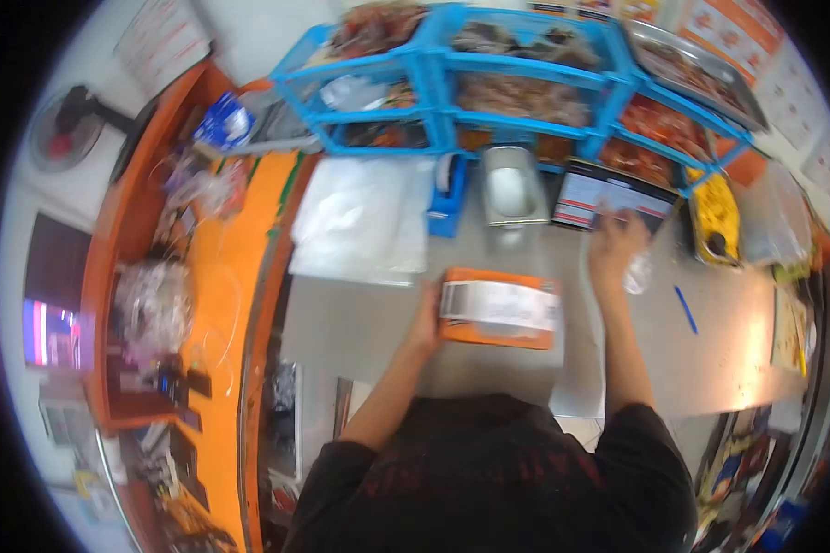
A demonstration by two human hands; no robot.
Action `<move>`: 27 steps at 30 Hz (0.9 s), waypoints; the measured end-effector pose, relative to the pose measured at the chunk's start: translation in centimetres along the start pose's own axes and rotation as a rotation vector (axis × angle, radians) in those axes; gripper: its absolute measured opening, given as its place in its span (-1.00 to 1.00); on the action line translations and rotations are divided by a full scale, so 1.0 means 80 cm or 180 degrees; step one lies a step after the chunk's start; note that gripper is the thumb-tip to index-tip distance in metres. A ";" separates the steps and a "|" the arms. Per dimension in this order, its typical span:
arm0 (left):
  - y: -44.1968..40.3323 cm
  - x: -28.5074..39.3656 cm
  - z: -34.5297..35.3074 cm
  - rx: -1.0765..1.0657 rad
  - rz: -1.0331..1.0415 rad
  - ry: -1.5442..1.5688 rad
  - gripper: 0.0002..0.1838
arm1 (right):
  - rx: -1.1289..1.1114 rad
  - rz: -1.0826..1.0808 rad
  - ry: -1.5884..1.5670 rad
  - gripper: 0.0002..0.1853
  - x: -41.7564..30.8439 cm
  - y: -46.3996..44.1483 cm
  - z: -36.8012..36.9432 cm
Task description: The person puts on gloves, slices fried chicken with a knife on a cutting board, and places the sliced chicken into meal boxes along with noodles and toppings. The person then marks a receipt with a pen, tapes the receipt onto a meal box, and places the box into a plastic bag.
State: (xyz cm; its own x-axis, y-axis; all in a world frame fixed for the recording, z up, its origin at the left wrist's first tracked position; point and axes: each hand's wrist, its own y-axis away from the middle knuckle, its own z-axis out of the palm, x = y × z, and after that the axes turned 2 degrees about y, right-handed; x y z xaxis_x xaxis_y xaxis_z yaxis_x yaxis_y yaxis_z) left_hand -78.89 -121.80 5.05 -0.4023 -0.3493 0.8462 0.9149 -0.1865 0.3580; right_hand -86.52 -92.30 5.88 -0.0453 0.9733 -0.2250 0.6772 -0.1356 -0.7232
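My left hand (426, 316) grips the left end of an orange box (498, 334), which has a white printed label on its upper face. The box is held over the grey metal table. At the tablet (576, 198) my right hand (618, 241) reaches out, its fingers over the lower part of the lit screen and partly smeared by motion. Some fingers look stretched toward the screen. Whether the fingertips touch it cannot be made out.
Blue baskets (443, 74) of packed goods line the back. Before them are clear plastic bags (364, 217), a blue tape dispenser (444, 207), a metal container (514, 189) and a yellow container (715, 217). A blue pen (686, 310) lies right. An orange counter (217, 313) runs left.
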 end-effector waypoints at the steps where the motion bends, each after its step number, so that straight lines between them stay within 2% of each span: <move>1: -0.019 -0.028 -0.023 -0.0354 0.0300 -0.0127 -0.20 | 0.0091 0.0225 -0.0373 -0.50 -0.030 -0.013 -0.031; 2: -0.029 -0.032 -0.026 -0.0561 0.0000 0.0839 -0.22 | 0.0170 0.0470 -0.0724 -0.50 -0.059 -0.027 -0.068; 3: -0.015 0.002 -0.011 -0.0139 -0.0381 0.1187 -0.26 | 0.0374 0.0374 -0.0961 -0.54 -0.098 -0.042 -0.103; 4: -0.022 0.010 -0.032 0.0049 0.0134 0.0416 -0.31 | 0.0601 0.0300 -0.1175 -0.57 -0.141 -0.045 -0.123; 6: -0.044 0.028 -0.089 0.0631 0.1332 -0.1474 -0.42 | 0.0343 0.0216 -0.2419 -0.57 -0.205 -0.022 -0.123; 7: -0.054 0.042 -0.126 0.1041 0.2032 -0.2573 -0.48 | -0.0015 0.0082 -0.2639 -0.52 -0.245 -0.010 -0.107; 8: -0.064 0.054 -0.156 0.1376 0.2440 -0.3185 -0.51 | -0.0383 -0.0058 -0.2844 -0.47 -0.287 0.005 -0.087; 9: -0.074 0.066 -0.184 0.1723 0.2859 -0.3787 -0.55 | -0.0694 -0.0297 -0.2759 -0.51 -0.328 0.005 -0.062; 10: -0.080 0.075 -0.213 0.1718 0.2873 -0.3756 -0.55 | -0.1024 -0.0302 -0.3122 -0.58 -0.364 0.008 -0.018; 11: -0.083 0.081 -0.242 0.1446 0.2645 -0.4626 -0.57 | -0.1497 0.0252 -0.3630 -0.65 -0.401 0.006 0.022; 12: -0.086 0.088 -0.262 0.1145 0.2383 -0.5482 -0.60 | -0.1714 0.0436 -0.3881 -0.69 -0.426 0.012 0.082; 13: -0.087 0.095 -0.270 0.1149 0.2415 -0.5469 -0.60 | -0.1764 0.0217 -0.3420 -0.71 -0.442 0.019 0.143; 14: -0.085 0.099 -0.275 0.0856 0.2039 -0.5268 -0.58 | -0.1799 0.0022 -0.2958 -0.71 -0.455 0.019 0.183; 15: -0.081 0.105 -0.276 0.0556 0.1662 -0.5064 -0.56 | -0.1772 0.0037 -0.2950 -0.71 -0.460 0.010 0.197; 17: -0.072 0.108 -0.278 0.0483 0.1676 -0.4979 -0.58 | -0.3212 -0.0336 -0.0311 -0.69 -0.463 -0.002 0.208; 19: -0.067 0.110 -0.281 0.0364 0.1837 -0.4484 -0.61 | -0.3129 -0.0347 -0.0105 -0.68 -0.470 -0.005 0.207; 21: -0.069 0.124 -0.285 0.0230 0.1817 -0.4418 -0.62 | -0.3087 -0.0347 0.0151 -0.65 -0.466 0.003 0.211; 23: -0.083 0.146 -0.290 -0.0010 0.0958 -0.4050 -0.59 | -0.3231 -0.0198 -0.0025 -0.67 -0.457 0.012 0.248; 24: -0.094 0.149 -0.291 -0.0058 0.1008 -0.4044 -0.59 | -0.3190 -0.0164 0.0014 -0.67 -0.450 0.015 0.260; 26: -0.117 0.140 -0.293 0.0293 0.2423 -0.3640 -0.48 | -0.3239 -0.0326 -0.0433 -0.74 -0.433 0.019 0.274; 27: -0.128 0.131 -0.297 0.0227 0.2464 -0.3622 -0.48 | -0.2868 -0.0106 -0.1121 -0.76 -0.435 0.003 0.245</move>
State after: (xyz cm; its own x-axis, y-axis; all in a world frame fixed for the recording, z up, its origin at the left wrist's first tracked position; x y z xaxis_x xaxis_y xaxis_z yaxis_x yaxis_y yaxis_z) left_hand -93.24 -145.35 0.89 0.4222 0.6016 0.6781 0.9046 -0.2317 -0.3577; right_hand -99.18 -129.81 0.73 -0.1928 0.8430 -0.5022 0.9740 0.2265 0.0064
